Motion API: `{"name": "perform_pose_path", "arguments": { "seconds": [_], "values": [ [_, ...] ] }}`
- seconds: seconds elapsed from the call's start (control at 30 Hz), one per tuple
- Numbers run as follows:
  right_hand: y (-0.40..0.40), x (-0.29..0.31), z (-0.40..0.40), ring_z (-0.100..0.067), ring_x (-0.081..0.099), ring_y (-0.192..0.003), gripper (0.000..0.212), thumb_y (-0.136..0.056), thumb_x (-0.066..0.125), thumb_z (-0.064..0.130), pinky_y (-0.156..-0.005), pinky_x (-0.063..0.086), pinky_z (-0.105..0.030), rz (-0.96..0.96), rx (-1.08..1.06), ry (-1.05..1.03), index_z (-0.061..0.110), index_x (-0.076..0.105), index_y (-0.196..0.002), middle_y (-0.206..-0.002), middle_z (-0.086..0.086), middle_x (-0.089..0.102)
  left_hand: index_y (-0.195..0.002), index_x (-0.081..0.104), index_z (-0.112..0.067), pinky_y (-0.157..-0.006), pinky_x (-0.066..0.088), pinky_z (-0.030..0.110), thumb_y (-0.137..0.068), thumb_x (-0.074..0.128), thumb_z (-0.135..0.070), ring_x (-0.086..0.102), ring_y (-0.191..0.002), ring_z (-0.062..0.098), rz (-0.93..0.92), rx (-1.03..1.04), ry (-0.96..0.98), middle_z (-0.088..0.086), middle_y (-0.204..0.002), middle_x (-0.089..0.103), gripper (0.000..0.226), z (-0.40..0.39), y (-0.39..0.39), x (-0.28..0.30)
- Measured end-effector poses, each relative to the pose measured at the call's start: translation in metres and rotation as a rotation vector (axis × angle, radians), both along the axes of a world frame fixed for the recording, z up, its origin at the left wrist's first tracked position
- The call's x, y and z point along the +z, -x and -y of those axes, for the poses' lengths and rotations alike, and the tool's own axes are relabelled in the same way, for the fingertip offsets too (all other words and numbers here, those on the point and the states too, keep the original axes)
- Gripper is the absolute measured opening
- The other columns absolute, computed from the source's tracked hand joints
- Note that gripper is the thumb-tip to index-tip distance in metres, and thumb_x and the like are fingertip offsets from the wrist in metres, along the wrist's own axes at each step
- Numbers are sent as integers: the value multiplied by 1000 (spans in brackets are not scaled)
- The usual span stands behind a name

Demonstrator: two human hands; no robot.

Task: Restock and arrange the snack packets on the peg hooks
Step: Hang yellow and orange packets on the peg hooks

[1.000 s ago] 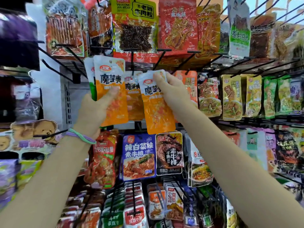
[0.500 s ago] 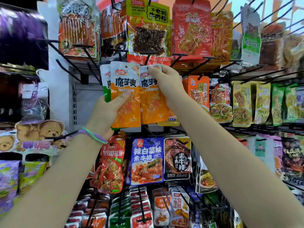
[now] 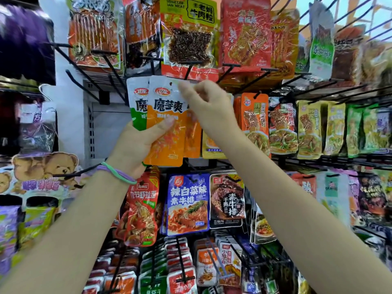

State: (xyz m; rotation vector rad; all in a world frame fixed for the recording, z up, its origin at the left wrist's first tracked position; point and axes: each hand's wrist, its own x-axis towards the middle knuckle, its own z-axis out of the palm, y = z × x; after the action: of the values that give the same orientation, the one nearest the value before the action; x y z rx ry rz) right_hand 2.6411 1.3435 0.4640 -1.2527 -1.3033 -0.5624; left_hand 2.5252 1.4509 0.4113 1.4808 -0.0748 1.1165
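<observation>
While left hand (image 3: 135,145) grips orange packet (image 3: 167,126), right hand (image 3: 207,105) pinching its top

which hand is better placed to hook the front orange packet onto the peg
Right. The right hand is already pinching at the orange packet's top corner, beside its hang hole; the left hand grips the stack lower down.

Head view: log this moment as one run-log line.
left hand: holds orange packet, green packet behind | right hand: pinches orange packet's top corner by peg hook | packet not seen hooked yet
</observation>
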Motion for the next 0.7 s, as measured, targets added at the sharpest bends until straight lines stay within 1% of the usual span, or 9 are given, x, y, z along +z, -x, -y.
{"name": "perform_pose_path", "arguments": {
  "seconds": [0.07, 0.13, 0.2, 0.27, 0.37, 0.43, 0.53, 0.6, 0.7],
  "values": [
    [2, -1, -3, -4, 49, -61, 31, -96, 65, 42, -59, 40, -23, -21, 90, 141, 18, 60, -79, -70, 8, 53, -125, 67, -12, -91, 59, 49, -77, 74, -25, 71, -110, 33, -8, -3, 2, 15, -121, 73, 50, 3, -1, 0],
    [-2, 0, -11, -7, 63, -79, 21, -96, 67, 37, -72, 54, -31, -50, 147, 102, 16, 69, -96, -87, 5, 68, -125, 67, -12, -88, 61, 48, -80, 72, -27, 71, -110, 34, -10, 16, 40, 15, -121, 73, 48, 7, -2, 0],
    [-2, 2, -14, -22, 66, -108, 47, -91, 67, 48, -91, 56, -47, -134, 183, 75, 12, 64, -122, -118, -7, 70, -124, 68, -11, -71, 64, 41, -89, 69, -35, 75, -99, 30, -7, 61, 125, 15, -116, 75, 42, 7, -2, 3],
    [-6, 7, -15, -33, 59, -121, 72, -83, 64, 60, -93, 55, -51, -221, 201, 86, 13, 53, -136, -137, -12, 59, -122, 69, -10, -56, 60, 34, -97, 64, -40, 77, -83, 26, -29, 109, 218, 14, -106, 77, 39, 4, -1, 5],
    [-15, 13, -17, -26, 58, -111, 46, -99, 59, 42, -79, 50, -32, -248, 163, 73, 9, 56, -130, -126, -8, 59, -122, 68, -9, -58, 61, 35, -98, 64, -43, 77, -86, 26, -45, 147, 238, 12, -106, 77, 42, 0, -3, 4],
    [-21, 16, -17, -18, 54, -92, 26, -102, 56, 38, -72, 41, -25, -243, 128, 68, 12, 60, -103, -101, -1, 56, -119, 68, -9, -65, 62, 37, -95, 67, -43, 77, -90, 26, -40, 174, 221, 11, -105, 77, 42, -1, -4, 2],
    [-17, 20, -16, -9, 39, -66, 37, -103, 56, 33, -58, 30, -20, -285, 147, 64, 19, 46, -70, -69, 6, 42, -127, 64, -6, -73, 63, 44, -93, 69, -43, 75, -98, 30, -38, 166, 201, 14, -113, 75, 51, -2, -3, 1],
    [-15, 22, -16, -15, 37, -70, 35, -102, 57, 33, -61, 28, -27, -288, 168, 46, 13, 44, -76, -75, -7, 37, -128, 64, -4, -73, 64, 45, -95, 66, -40, 74, -101, 33, -42, 148, 181, 16, -115, 75, 49, 0, -1, 1],
    [-11, 23, -14, -16, 36, -71, 34, -102, 57, 31, -62, 27, -30, -302, 167, 56, 14, 40, -77, -76, -7, 35, -127, 65, -5, -73, 64, 45, -94, 66, -40, 73, -102, 34, -48, 127, 167, 17, -117, 74, 48, 2, -1, 1]
  ]
}}
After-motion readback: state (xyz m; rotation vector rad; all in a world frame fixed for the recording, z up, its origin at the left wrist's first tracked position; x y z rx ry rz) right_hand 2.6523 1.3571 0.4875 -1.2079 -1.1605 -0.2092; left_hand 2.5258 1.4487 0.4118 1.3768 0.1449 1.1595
